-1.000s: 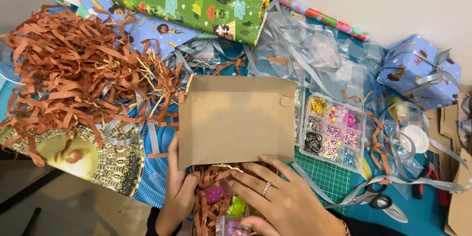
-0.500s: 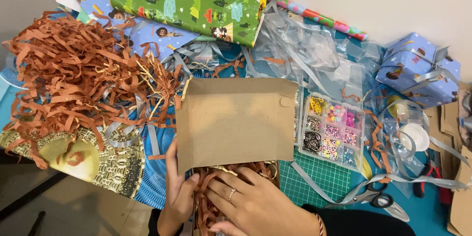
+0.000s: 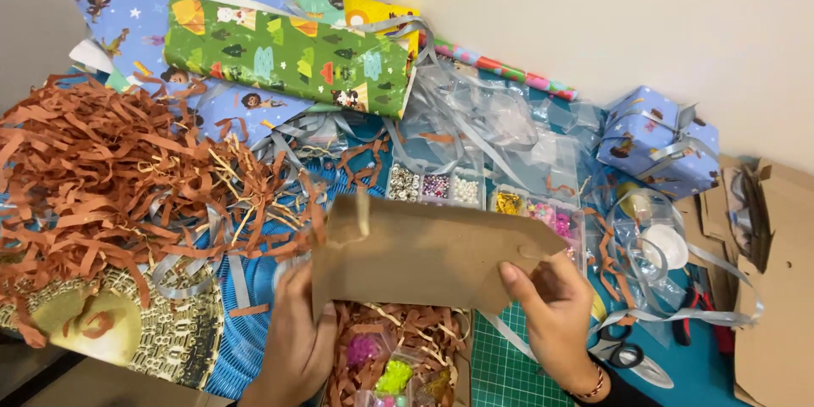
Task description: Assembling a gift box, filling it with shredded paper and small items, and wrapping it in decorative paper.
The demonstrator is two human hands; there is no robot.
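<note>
Cardboard, plain brown and folded into a small open box (image 3: 398, 348), sits at the near edge of the work surface, directly below the camera, with its hinged brown cardboard lid flap (image 3: 424, 254) raised and tilted toward the person. The box holds a bed of brown shredded paper filler with small clear packets of pink and yellow-green beads (image 3: 381, 365) nested in it; the filler appears to serve as cushioning that keeps the packets from shifting. The left hand (image 3: 297, 348) is closed around the left wall of the box, thumb at the lower left corner of the flap, evidently bracing the box. The right hand (image 3: 555, 314) is clamped on the right edge of the flap, thumb on the outer face and fingers behind, which keeps the flap up and clear of the contents. Just behind the flap lies a clear plastic compartment organiser filled with mixed beads (image 3: 475, 191), near enough for easy access. To the left, a large loose heap of the same brown shredded paper (image 3: 102, 178) spreads over a blue patterned sheet. Further back lies a folded green gift-wrap sheet with tree motifs (image 3: 288, 55). To the right sit a wrapped blue parcel tied with silver ribbon (image 3: 657, 140), a green gridded cutting mat (image 3: 509, 369) and black-handled scissors (image 3: 623, 352).
</note>
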